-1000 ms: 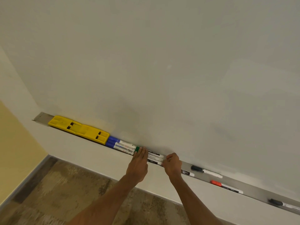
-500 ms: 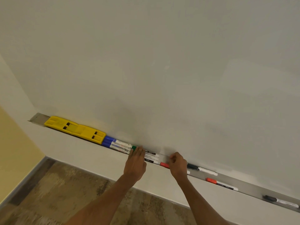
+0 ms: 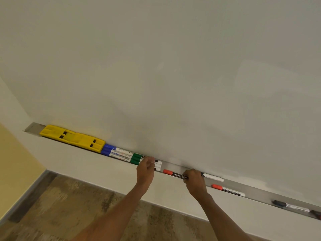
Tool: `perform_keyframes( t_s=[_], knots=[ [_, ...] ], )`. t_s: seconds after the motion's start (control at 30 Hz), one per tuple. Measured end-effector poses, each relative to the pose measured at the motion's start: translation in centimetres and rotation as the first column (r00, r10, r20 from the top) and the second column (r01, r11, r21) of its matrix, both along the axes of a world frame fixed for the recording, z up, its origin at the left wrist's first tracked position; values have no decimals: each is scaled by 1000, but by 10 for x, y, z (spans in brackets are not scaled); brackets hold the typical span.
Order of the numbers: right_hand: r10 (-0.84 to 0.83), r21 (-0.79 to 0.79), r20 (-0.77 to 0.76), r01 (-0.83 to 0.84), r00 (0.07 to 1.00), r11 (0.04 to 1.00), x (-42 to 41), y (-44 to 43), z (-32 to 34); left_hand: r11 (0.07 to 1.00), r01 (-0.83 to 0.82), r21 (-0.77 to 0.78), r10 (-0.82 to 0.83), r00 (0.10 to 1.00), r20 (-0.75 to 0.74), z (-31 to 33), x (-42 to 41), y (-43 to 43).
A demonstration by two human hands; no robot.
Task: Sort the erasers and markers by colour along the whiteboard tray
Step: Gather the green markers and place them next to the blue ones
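Along the metal whiteboard tray [image 3: 257, 193] lie two yellow erasers [image 3: 73, 137] at the far left, then several blue markers [image 3: 118, 152], then green markers [image 3: 138, 159]. My left hand [image 3: 145, 171] rests with curled fingers on the white ends of the green markers. My right hand [image 3: 195, 181] grips a red-capped marker [image 3: 173, 173] lying in the tray just right of the green group. Behind that hand a black marker's white end [image 3: 213, 177] shows. Further right lie another red marker [image 3: 227, 189] and a black marker [image 3: 290, 206].
The white whiteboard [image 3: 173, 75] fills the view above the tray. A dark object [image 3: 317, 213] sits at the tray's right edge of view. Below are a white wall band, a yellow wall [image 3: 15, 167] at the left and a brown mottled floor [image 3: 73, 209].
My right hand has moved right along the tray, and a red-capped marker that it was covering now shows in its grip. My left hand has stayed on the green markers.
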State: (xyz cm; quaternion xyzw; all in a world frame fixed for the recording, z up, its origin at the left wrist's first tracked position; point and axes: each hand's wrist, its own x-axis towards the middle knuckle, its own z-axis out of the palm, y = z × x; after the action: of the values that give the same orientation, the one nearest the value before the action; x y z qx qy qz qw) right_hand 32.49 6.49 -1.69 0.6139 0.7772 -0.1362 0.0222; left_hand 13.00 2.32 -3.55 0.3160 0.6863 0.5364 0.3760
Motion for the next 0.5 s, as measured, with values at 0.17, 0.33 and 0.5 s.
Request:
perform_keyframes(
  t_s=[0.17,0.33,0.5],
  knots=[
    [-8,27,-19,8,1000,1000,4,-1,-4,991,-133,-36,133,867,481,3,5,0],
    [21,71,-13,-20,1000,997,7,-1,-6,979,-186,-79,191,730,656,1,13,-3],
    [14,55,-99,-8,995,998,17,-2,-7,970,-222,-104,225,636,739,-2,23,-6]
  ],
)
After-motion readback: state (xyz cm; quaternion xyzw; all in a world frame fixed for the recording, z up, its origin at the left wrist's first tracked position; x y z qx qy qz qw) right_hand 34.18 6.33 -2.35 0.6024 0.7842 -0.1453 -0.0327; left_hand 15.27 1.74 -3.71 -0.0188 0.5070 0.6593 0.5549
